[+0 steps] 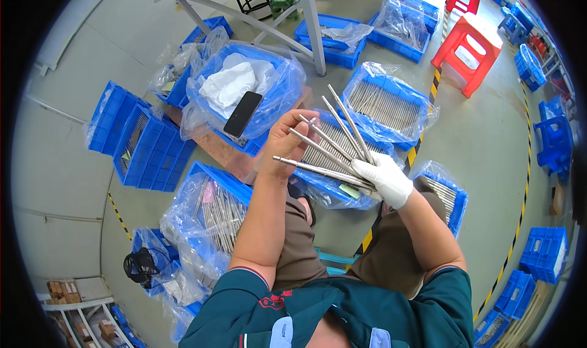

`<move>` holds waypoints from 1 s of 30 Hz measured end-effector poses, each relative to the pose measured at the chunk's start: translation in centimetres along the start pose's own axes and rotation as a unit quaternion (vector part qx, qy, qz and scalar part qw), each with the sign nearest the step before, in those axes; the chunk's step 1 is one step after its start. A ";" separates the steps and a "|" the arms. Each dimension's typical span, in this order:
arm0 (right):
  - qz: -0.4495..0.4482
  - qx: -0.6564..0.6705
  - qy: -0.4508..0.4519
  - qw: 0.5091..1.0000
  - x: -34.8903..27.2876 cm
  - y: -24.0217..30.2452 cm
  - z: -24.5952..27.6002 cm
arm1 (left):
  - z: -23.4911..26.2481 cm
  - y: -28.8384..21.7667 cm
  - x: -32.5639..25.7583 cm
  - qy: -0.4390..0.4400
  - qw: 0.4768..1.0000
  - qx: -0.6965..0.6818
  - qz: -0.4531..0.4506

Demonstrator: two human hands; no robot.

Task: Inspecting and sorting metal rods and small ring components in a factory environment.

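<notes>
Bins [227, 178] hold metal rods [386, 108] — right grip [388, 178] clasps several, left grip [286, 139] pinches one.

Thin, shiny silver rods [321, 150] spread out like a fan, tilted, in the right grip [388, 180].

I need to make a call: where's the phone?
The black phone is left of centre in the head view, by the white bundle in a blue bin.
</notes>
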State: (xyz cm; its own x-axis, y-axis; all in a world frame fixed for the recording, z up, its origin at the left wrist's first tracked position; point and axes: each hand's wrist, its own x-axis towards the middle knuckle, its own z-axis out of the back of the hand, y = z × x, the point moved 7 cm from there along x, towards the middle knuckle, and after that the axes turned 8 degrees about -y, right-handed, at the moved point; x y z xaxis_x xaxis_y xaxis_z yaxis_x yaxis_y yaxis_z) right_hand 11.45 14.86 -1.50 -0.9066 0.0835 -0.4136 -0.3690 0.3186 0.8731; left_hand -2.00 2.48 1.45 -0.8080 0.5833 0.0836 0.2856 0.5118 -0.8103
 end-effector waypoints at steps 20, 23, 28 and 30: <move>-0.025 0.017 0.000 1.000 -1.1 1.0 -0.5 | -0.2 -0.1 -0.2 0.060 0.996 -0.050 0.041; -0.043 0.014 0.018 0.999 -0.9 0.2 -0.5 | 0.2 -0.4 -0.3 0.053 0.998 -0.038 0.022; -0.039 0.036 0.024 0.998 -1.4 0.7 -1.0 | -0.6 -0.5 -0.4 0.067 0.995 -0.039 0.061; -0.042 0.046 0.032 0.998 -1.2 0.5 -1.1 | -0.5 -1.0 -0.5 0.027 0.999 0.002 0.018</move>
State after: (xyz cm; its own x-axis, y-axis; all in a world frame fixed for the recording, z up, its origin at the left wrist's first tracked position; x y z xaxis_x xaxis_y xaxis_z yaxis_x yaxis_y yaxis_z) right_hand 12.17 13.88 -0.30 -0.8860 -0.0061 -0.4637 -0.4258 0.4072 0.8080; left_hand -1.62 2.02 2.51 -0.7678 0.6349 0.0861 0.3111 0.4870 -0.8161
